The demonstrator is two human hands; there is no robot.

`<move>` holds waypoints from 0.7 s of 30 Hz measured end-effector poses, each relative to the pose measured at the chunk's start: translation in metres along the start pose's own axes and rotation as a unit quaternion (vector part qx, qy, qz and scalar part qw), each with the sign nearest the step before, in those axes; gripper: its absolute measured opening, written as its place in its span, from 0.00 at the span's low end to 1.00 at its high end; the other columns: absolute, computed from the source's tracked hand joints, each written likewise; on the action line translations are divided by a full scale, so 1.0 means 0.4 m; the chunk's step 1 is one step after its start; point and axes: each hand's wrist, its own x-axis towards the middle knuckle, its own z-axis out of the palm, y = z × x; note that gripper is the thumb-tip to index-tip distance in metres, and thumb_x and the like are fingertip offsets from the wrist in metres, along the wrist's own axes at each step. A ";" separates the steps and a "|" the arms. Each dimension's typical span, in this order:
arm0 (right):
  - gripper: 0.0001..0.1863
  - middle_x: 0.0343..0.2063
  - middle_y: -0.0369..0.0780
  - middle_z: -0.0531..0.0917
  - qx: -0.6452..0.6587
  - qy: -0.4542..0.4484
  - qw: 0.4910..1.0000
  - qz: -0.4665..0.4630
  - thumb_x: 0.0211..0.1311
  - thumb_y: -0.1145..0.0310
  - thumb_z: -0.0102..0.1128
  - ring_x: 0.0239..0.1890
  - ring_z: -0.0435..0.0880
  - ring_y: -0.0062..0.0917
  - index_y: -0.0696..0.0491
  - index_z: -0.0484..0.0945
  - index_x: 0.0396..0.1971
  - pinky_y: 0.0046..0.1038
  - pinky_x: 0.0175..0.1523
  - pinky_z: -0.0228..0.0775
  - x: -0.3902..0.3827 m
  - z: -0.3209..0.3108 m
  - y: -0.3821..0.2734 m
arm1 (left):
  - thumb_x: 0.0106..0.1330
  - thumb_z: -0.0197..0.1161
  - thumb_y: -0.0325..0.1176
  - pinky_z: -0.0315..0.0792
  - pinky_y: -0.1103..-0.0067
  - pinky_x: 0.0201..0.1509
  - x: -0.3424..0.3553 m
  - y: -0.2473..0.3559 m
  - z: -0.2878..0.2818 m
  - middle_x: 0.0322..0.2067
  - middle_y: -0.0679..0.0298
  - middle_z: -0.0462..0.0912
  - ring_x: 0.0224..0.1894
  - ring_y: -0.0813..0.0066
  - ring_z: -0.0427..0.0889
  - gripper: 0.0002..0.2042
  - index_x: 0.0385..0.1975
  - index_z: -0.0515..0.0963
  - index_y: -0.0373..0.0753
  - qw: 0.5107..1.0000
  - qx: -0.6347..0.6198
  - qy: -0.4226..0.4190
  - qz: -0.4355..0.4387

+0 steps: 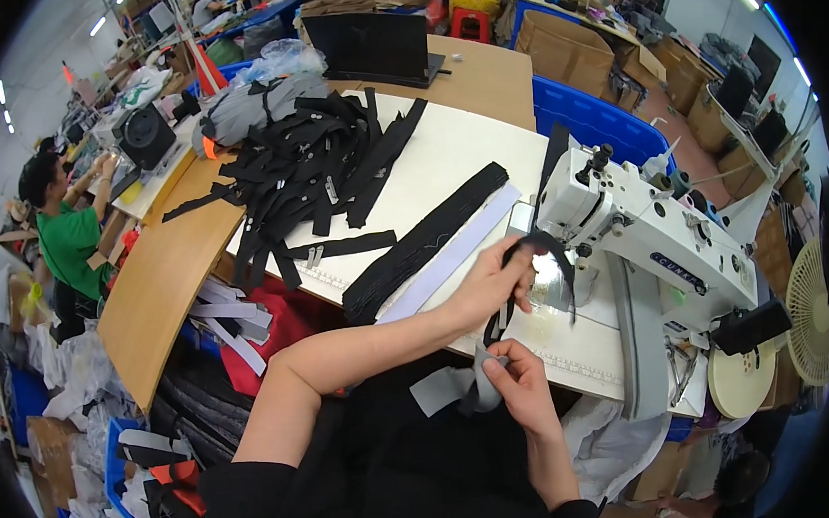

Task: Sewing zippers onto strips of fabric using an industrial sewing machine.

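Observation:
My left hand is closed on a black zipper strip, just in front of the sewing machine's needle area. The strip bends over the fingers, and its end hangs down on the right. Lower down, by the table's front edge, my right hand pinches a grey strip of fabric between thumb and fingers. The grey strip folds over, with one flat end sticking out to the left. A dark length of strip shows between the two hands; whether it joins the grey piece I cannot tell. The white sewing machine stands to the right.
Loose black zippers with metal pulls lie heaped at the back left. A bundle of black strips lies beside a pale strip. Behind are a laptop and a blue bin. A person in green works at far left.

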 end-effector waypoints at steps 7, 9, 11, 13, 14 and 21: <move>0.06 0.28 0.27 0.77 0.010 0.016 0.998 0.064 0.75 0.69 0.62 0.27 0.69 0.07 0.55 0.77 0.41 0.15 0.32 0.61 -0.111 -0.032 0.100 | 0.85 0.43 0.46 0.85 0.78 0.37 -0.008 0.035 -0.046 0.25 0.69 0.72 0.28 0.83 0.76 0.20 0.56 0.73 0.33 0.991 0.104 0.036 0.074; 0.05 0.27 0.26 0.76 -0.098 0.013 0.992 0.075 0.74 0.69 0.62 0.27 0.68 0.07 0.54 0.77 0.41 0.15 0.31 0.59 -0.128 -0.039 0.133 | 0.85 0.41 0.47 0.85 0.78 0.38 -0.021 0.032 -0.039 0.29 0.67 0.76 0.30 0.82 0.78 0.22 0.55 0.73 0.33 0.992 0.107 0.035 0.053; 0.04 0.25 0.26 0.74 -0.143 0.009 0.986 0.081 0.73 0.70 0.63 0.26 0.66 0.08 0.54 0.78 0.40 0.17 0.28 0.57 -0.137 -0.058 0.116 | 0.85 0.42 0.47 0.86 0.77 0.40 -0.026 0.013 -0.045 0.34 0.66 0.79 0.35 0.81 0.80 0.22 0.56 0.74 0.33 0.995 0.087 0.013 0.041; 0.08 0.31 0.38 0.81 -0.261 -0.082 0.956 0.103 0.68 0.69 0.65 0.30 0.76 0.20 0.55 0.79 0.41 0.24 0.36 0.69 -0.149 -0.090 0.084 | 0.85 0.44 0.47 0.85 0.78 0.42 -0.041 0.006 -0.021 0.38 0.65 0.79 0.42 0.81 0.80 0.23 0.59 0.76 0.34 0.994 0.100 -0.007 0.030; 0.08 0.44 0.47 0.85 -0.344 -0.034 0.931 -0.121 0.66 0.70 0.65 0.44 0.83 0.31 0.56 0.80 0.41 0.31 0.49 0.74 -0.150 -0.132 0.170 | 0.84 0.47 0.43 0.77 0.85 0.40 -0.051 -0.001 -0.007 0.36 0.68 0.76 0.40 0.84 0.75 0.19 0.58 0.79 0.36 0.989 0.142 -0.020 0.036; 0.07 0.29 0.29 0.79 -0.170 0.285 0.940 -0.074 0.70 0.68 0.63 0.29 0.69 0.11 0.56 0.79 0.36 0.19 0.35 0.62 -0.078 -0.169 -0.068 | 0.67 0.72 0.26 0.70 0.87 0.34 -0.125 -0.016 0.042 0.28 0.70 0.82 0.30 0.89 0.77 0.10 0.45 0.87 0.31 0.980 0.172 -0.035 -0.095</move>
